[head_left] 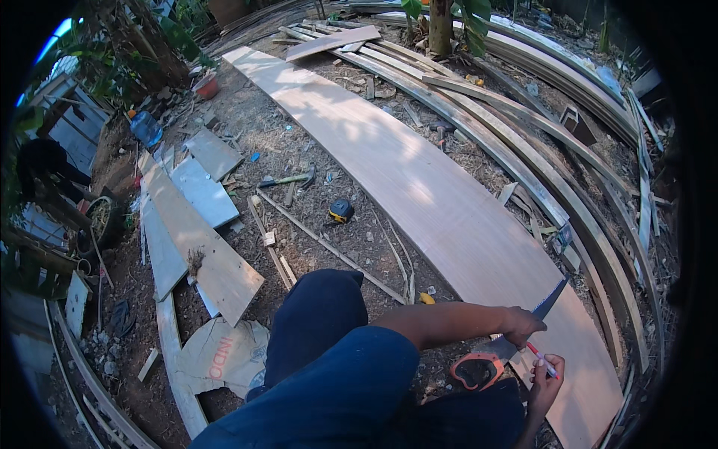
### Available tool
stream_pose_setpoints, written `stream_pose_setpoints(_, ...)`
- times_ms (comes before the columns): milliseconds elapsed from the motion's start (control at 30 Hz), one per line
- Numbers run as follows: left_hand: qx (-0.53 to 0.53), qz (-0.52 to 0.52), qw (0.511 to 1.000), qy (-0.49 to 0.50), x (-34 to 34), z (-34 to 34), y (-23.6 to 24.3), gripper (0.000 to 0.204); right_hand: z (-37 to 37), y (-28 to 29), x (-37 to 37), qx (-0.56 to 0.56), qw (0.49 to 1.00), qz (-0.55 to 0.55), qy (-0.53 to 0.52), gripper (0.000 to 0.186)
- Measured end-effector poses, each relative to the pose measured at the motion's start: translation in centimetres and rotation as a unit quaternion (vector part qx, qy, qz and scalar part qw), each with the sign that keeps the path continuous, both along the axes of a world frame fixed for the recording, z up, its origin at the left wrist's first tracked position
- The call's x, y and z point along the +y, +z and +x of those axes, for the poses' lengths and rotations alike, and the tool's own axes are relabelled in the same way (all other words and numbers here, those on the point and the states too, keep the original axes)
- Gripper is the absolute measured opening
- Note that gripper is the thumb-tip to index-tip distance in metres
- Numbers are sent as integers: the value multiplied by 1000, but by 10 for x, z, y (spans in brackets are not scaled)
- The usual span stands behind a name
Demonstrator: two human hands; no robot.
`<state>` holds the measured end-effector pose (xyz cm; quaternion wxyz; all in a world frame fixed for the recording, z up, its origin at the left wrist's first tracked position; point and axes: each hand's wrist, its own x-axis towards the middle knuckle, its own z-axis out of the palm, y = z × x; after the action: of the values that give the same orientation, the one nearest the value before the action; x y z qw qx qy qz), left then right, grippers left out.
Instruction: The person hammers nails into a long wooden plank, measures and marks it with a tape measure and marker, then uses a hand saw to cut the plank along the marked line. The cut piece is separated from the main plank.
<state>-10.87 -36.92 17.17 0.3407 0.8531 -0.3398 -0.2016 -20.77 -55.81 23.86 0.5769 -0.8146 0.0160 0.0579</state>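
Note:
A long, pale brown plywood board (419, 191) runs from the far left to the near right. My left hand (523, 327) grips the blade of a handsaw (477, 372), which lies slantwise across the board's near end. Its orange and black handle hangs past the board's left edge, and the dark toothed tip shows beyond my fingers. Close beside it, my right hand (547, 383) is closed round a slim red and white pen (552, 369), held against the board near the blade.
On the dirt to the left lie a yellow and black tape measure (341, 210), a hammer (288, 178) and thin wooden strips (329, 247). Board offcuts (202, 247) are spread farther left, near a blue water bottle (146, 129). Long timber lengths (516, 157) are stacked along the right.

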Motion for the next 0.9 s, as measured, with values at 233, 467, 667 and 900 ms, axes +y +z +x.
stream_pose_setpoints(233,5,-64,998,8,139,-12,155,24,60,105,127,3,979,46,199,31)
stream_pose_setpoints(467,58,-212,894,390,381,-117,97,21,77,84,159,96,905,-114,398,53)
stream_pose_setpoints(667,119,32,663,738,486,-268,-105,20,40,-8,82,187,907,-330,184,44)
stream_pose_setpoints(900,42,167,676,717,497,-316,-139,57,-77,-109,17,174,933,-275,-156,38)
